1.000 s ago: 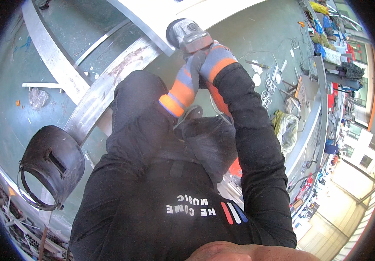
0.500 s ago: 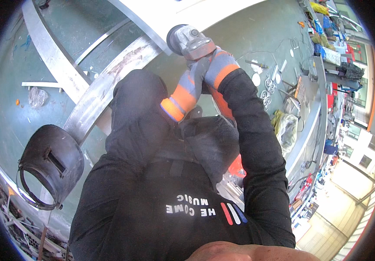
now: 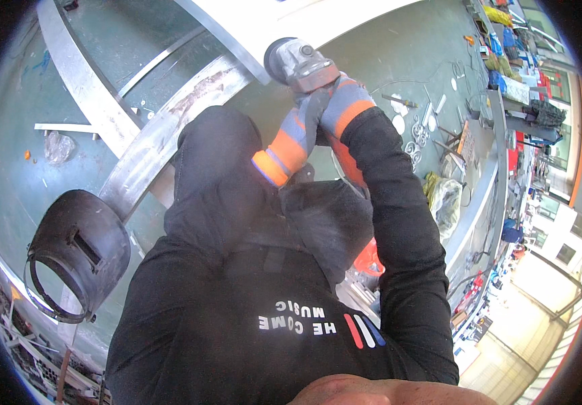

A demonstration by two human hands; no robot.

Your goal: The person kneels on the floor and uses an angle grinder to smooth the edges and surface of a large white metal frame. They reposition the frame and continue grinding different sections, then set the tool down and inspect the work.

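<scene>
While both gloved hands hold their grip closed on the angle grinder (image 3: 299,62) at top centre, left hand (image 3: 304,121) & right hand (image 3: 345,101) have barely shifted vs. a sec ago; disc stays against the white panel edge (image 3: 250,40), so grinding prob. continues. Welding mask (image 3: 78,253) lower left.

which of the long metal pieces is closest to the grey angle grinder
The white flat panel at the top: the grey angle grinder sits at its edge. The wide bare steel band and narrow grey bar lie apart, leftward.
</scene>
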